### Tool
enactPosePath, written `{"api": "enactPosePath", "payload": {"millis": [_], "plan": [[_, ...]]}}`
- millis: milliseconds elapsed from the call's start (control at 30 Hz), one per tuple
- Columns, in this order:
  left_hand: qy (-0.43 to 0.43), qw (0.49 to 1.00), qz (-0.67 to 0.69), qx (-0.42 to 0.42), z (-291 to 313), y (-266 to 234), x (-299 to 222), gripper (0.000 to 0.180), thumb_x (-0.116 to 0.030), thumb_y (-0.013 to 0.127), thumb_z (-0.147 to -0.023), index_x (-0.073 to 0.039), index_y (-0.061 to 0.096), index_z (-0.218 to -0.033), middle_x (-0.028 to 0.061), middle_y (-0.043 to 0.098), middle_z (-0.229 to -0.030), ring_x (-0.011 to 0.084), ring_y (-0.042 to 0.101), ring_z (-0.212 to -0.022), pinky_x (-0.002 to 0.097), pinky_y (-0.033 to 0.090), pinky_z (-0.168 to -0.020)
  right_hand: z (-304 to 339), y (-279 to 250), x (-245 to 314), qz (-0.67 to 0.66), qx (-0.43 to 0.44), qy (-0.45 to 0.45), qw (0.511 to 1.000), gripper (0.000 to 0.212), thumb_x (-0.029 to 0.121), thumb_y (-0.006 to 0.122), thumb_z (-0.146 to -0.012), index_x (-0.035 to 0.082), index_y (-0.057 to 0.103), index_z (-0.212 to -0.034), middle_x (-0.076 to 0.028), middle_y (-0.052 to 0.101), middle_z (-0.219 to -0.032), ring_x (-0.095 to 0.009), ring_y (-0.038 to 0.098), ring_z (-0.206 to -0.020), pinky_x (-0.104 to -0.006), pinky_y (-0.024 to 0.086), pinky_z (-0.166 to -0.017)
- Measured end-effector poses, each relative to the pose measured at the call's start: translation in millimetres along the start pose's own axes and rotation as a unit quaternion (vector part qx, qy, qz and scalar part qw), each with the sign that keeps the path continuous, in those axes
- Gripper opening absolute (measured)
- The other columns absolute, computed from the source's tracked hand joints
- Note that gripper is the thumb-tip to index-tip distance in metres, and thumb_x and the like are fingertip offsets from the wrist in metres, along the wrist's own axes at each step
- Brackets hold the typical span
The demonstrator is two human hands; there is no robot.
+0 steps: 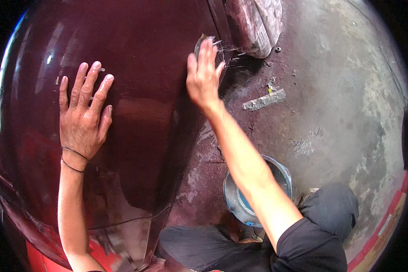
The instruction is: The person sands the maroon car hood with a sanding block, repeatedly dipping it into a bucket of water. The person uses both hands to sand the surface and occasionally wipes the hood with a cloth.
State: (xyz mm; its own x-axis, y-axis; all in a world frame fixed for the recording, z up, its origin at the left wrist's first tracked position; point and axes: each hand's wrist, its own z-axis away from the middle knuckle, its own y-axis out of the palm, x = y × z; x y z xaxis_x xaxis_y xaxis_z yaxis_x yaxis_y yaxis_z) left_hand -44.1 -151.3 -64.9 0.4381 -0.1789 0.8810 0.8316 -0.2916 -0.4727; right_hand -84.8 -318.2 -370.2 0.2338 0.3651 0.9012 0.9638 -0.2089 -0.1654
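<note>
A glossy maroon car body panel (136, 81) curves across the left half of the head view, wet in places. My left hand (84, 106) lies on it with the fingers spread and stretched out, holding nothing. Higher up, at the panel's right edge, my right hand (204, 75) presses a thin grey-brown piece that looks like sandpaper (198, 44) against the surface. Most of that piece is hidden beneath the fingers. White streaks of water fly off to the right of the fingertips. A thin dark band circles my left wrist.
Under my right forearm stands a bucket (233, 199), partly covered by it. A wheel wrapped in pale sheeting (258, 27) is beyond the panel's edge. On the stained concrete floor (340, 104) lies a crumpled strip of tape (264, 99). My bent knee (333, 208) is at lower right.
</note>
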Motion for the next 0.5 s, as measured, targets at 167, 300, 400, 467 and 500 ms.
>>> {"api": "enactPosePath", "payload": {"millis": [167,300,400,467,500], "plan": [[-0.015,1.0,-0.014,0.008,8.3,-6.4,7.1,0.062,-0.017,0.062,-0.097,-0.02,0.052,-0.158,0.0054,0.037,-0.173,0.0279,0.027,-0.163,0.0519,0.012,-0.135,98.1,5.2,60.1,-0.212,0.014,-0.046,0.976,0.076,0.031,0.049,-0.111,0.003,0.012,-0.172,-0.026,0.012,-0.178,-0.043,0.012,-0.165,-0.0752,0.008,-0.124],[-0.002,1.0,-0.014,0.003,3.7,3.5,7.5,0.062,-0.017,0.062,-0.097,-0.02,0.052,-0.158,0.0061,0.038,-0.172,0.0286,0.028,-0.163,0.0525,0.012,-0.135,159.5,0.2,68.3,-0.236,0.078,-0.001,0.969,0.081,0.028,0.053,-0.108,0.005,0.009,-0.173,-0.022,0.009,-0.179,-0.042,0.006,-0.166,-0.0747,-0.001,-0.124],[-0.002,1.0,-0.008,0.0,-0.3,7.1,2.8,0.062,-0.017,0.062,-0.097,-0.02,0.052,-0.158,0.0062,0.039,-0.172,0.0288,0.028,-0.163,0.0526,0.012,-0.135,35.9,-8.6,38.5,-0.179,0.012,0.005,0.984,0.072,0.028,0.044,-0.112,0.0,0.014,-0.171,-0.022,0.012,-0.179,-0.043,0.011,-0.165,-0.0759,0.01,-0.124],[-0.002,1.0,-0.023,-0.001,-4.0,-6.6,10.1,0.062,-0.016,0.062,-0.097,-0.02,0.053,-0.158,0.0062,0.039,-0.172,0.0289,0.029,-0.163,0.0526,0.013,-0.135,-51.0,5.7,20.2,-0.115,-0.054,-0.018,0.992,0.068,0.033,0.041,-0.114,0.001,0.02,-0.17,-0.021,0.018,-0.178,-0.041,0.018,-0.164,-0.0764,0.018,-0.122],[-0.004,1.0,-0.025,-0.002,-2.3,-7.4,11.5,0.062,-0.016,0.063,-0.097,-0.02,0.053,-0.158,0.0063,0.039,-0.172,0.0289,0.029,-0.162,0.0526,0.013,-0.135,-79.3,12.2,12.1,-0.114,-0.061,-0.012,0.992,0.066,0.034,0.039,-0.115,0.002,0.021,-0.17,-0.02,0.02,-0.177,-0.04,0.02,-0.164,-0.0758,0.018,-0.123]]}}
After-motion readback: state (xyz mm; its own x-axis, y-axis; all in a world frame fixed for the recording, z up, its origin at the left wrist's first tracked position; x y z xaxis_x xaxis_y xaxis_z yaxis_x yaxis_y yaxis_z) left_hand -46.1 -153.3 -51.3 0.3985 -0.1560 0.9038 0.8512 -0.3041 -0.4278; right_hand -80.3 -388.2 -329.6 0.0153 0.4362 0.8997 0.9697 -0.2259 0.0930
